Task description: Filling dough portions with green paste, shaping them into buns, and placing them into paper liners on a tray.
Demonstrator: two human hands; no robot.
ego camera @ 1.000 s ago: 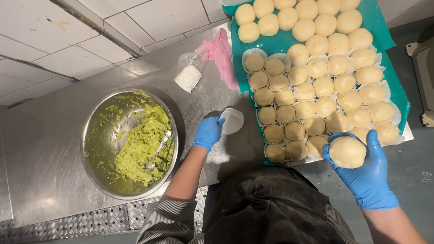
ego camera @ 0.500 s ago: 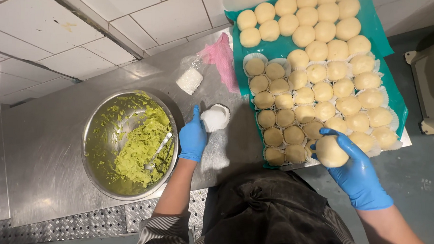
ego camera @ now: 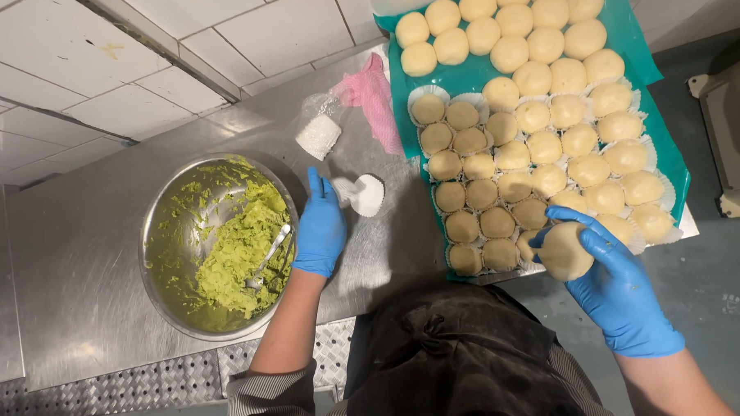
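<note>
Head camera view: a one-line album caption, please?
Right hand holds a dough ball; left hand touches paper cups.

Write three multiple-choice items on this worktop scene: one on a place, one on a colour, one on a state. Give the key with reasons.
1. Where does the metal bowl stand?
A. left of the left hand
B. on the green tray
C. under the pink cloth

2. What colour is the paste in the bowl?
A. pink
B. green
C. white

3. What does the right hand hold?
A. a spoon
B. nothing
C. a dough ball

Key: 1 A, the bowl sits on the steel counter beside that hand, which touches a paper cup. 2 B, the paste is yellow-green. 3 C, the blue-gloved fingers wrap a pale ball at the tray's near edge.
</note>
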